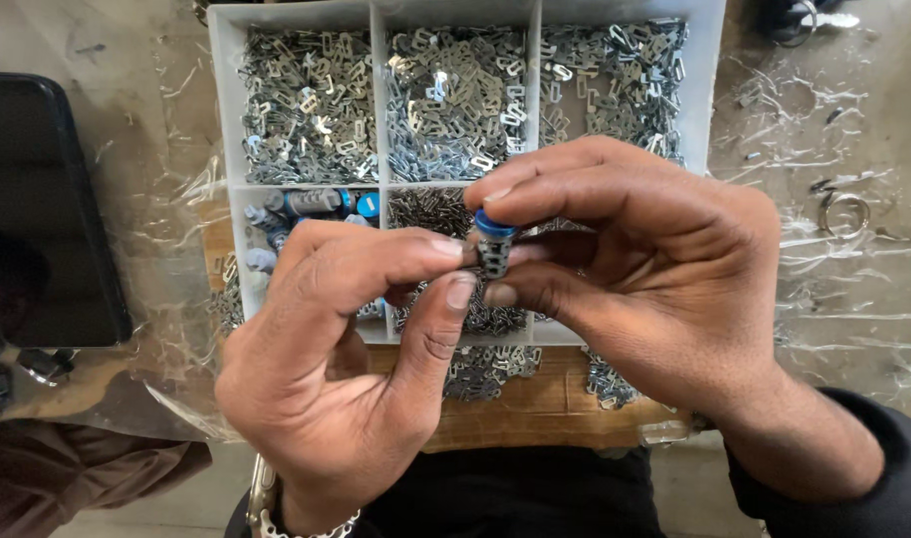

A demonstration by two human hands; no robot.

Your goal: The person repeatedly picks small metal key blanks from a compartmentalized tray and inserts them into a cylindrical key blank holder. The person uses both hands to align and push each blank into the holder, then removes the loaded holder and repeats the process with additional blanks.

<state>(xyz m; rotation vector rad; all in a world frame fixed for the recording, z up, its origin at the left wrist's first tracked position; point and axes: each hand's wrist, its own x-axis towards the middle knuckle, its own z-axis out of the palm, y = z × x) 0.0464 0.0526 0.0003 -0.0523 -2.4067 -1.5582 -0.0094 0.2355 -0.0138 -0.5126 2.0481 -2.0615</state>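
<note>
Both my hands meet over a white compartment tray (223, 120). My right hand (654, 289) pinches a small metal cylinder with a blue cap (493, 244) between thumb and fingers, holding it upright. My left hand (346, 359) presses its thumb and forefinger against the cylinder's left side; whether a tiny metal piece sits between those fingertips is too small to tell. The tray's upper compartments are full of small flat silver metal clips (455, 100). A lower left compartment holds more blue-capped cylinders (316, 204).
A dark phone-like slab (37, 209) lies at the left. Crinkled clear plastic sheet (844, 289) covers the table. A metal ring (846, 211) lies at the right. Loose clips (490, 364) are spilled on wood below the tray. Another person's sleeve (67, 468) shows at bottom left.
</note>
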